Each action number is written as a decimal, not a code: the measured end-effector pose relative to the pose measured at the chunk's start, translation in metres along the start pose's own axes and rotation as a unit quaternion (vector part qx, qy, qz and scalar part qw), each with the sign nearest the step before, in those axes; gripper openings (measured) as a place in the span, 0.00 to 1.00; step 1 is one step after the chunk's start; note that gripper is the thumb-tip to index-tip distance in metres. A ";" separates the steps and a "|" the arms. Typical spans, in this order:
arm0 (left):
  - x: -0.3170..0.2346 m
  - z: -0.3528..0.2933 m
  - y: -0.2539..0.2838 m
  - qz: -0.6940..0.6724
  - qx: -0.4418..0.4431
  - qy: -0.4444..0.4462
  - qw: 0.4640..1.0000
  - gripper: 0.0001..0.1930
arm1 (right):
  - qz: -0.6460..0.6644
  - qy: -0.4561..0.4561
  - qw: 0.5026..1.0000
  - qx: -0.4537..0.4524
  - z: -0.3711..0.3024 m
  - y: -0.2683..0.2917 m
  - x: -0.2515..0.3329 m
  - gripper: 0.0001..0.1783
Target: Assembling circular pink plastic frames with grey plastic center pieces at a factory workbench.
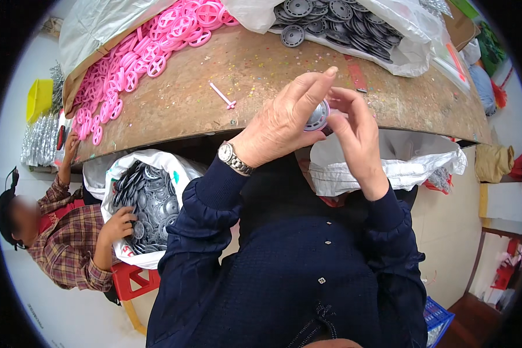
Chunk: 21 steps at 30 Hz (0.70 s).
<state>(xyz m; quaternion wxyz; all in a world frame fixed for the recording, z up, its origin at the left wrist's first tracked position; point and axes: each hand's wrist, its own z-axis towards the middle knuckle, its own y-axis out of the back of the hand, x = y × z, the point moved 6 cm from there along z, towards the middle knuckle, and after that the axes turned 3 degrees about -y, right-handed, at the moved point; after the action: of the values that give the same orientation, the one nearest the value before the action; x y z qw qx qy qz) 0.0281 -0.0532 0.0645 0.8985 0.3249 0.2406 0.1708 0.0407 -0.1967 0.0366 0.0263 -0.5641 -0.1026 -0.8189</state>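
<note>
My left hand [281,116], with a metal watch [227,153] on its wrist, and my right hand [358,136] meet above the table's near edge. Between them is a small toy wheel [316,118], a grey disc with a pink rim, partly covered by my fingers. The left thumb lies below the wheel while that hand's upper fingers stretch past it. From the other side, the right thumb and fingers close round its edge. On the table to the left of my hands lies a thin pink plastic stick [220,94] with a small crosspiece at one end.
Pink spoked rings [156,65] are heaped at the table's left, grey discs [293,36] at the back. A white sack [113,185] of grey discs stands at left, where another person's hand [119,225] reaches in. Another white sack [359,177] hangs below my right hand.
</note>
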 end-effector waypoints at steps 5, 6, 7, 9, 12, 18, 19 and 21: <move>-0.005 -0.004 -0.009 0.028 0.044 0.015 0.999 0.60 | 0.130 -0.187 0.971 0.079 0.003 -0.008 -0.024 0.13; -0.006 -0.003 -0.010 0.026 0.044 0.015 0.999 0.60 | 0.140 -0.183 0.970 0.073 0.004 -0.007 -0.025 0.13; -0.004 -0.002 -0.007 0.024 0.019 0.055 0.998 0.56 | 0.151 -0.179 0.970 0.068 0.004 -0.006 -0.024 0.12; -0.003 -0.003 -0.004 0.020 -0.004 0.094 0.995 0.53 | 0.164 -0.159 0.972 0.049 0.006 -0.003 -0.024 0.12; 0.018 -0.025 -0.009 -0.224 -0.032 0.265 0.937 0.29 | 0.162 -0.130 0.977 0.039 0.007 0.000 -0.017 0.13; 0.023 -0.040 -0.022 -0.468 -0.054 0.402 0.785 0.15 | 0.092 -0.101 0.989 0.064 0.002 0.001 -0.006 0.12; 0.022 -0.040 -0.023 -0.468 -0.054 0.402 0.785 0.15 | 0.066 -0.091 0.991 0.072 0.002 0.000 -0.003 0.11; 0.019 -0.040 -0.021 -0.438 -0.060 0.396 0.805 0.14 | 0.047 -0.083 0.993 0.066 0.001 0.000 -0.001 0.10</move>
<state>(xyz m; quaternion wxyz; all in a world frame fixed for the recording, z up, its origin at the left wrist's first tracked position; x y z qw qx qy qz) 0.0252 -0.0397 0.0169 0.7224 0.0343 0.6814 -0.1126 0.0416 -0.1968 0.0363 0.0940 -0.6310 -0.1316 -0.7587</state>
